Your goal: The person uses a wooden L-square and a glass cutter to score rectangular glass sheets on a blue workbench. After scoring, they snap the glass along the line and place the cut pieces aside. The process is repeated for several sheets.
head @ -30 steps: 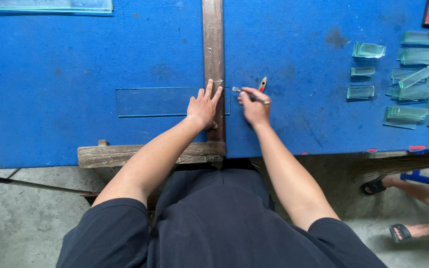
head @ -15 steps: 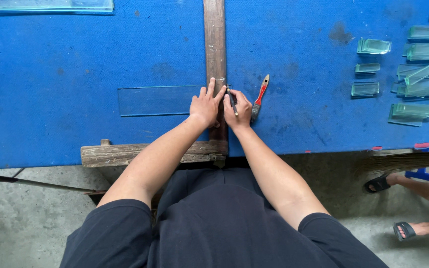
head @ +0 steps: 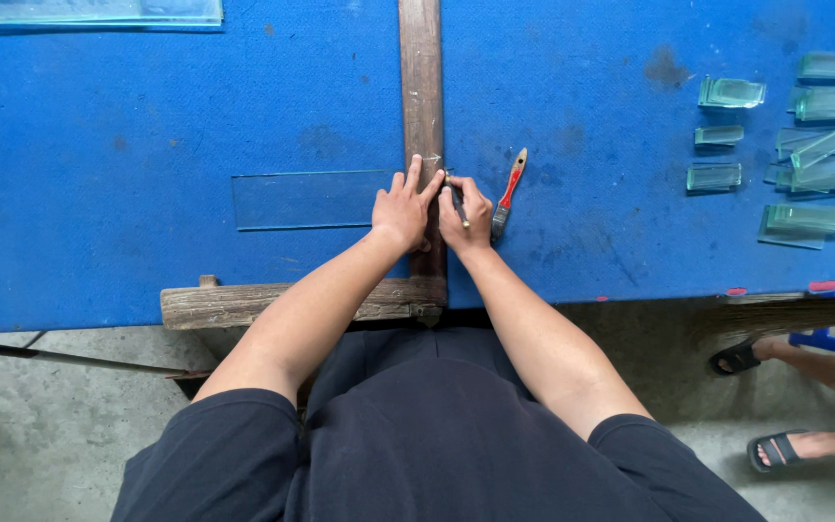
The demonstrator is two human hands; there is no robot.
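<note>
A clear glass strip [head: 306, 200] lies flat on the blue table [head: 147, 126], its right end under a wooden T-square [head: 421, 87]. My left hand [head: 403, 208] presses flat on the glass and the wooden bar, fingers spread. Right beside it, my right hand [head: 464, 215] grips a thin pen-like cutting tool [head: 457, 203] held against the bar's right edge. A small brush with a red handle [head: 507, 194] lies on the table just right of my right hand.
Several cut glass pieces [head: 804, 155] are scattered at the table's right. A long glass sheet [head: 89, 14] lies at the top left. The T-square's crossbar [head: 282, 302] hangs at the front edge. Another person's sandalled feet [head: 775, 416] stand at the right.
My right hand set the red-handled brush down on the table, moved left to the wooden bar and now holds the thin cutting tool. My left hand stayed on the glass.
</note>
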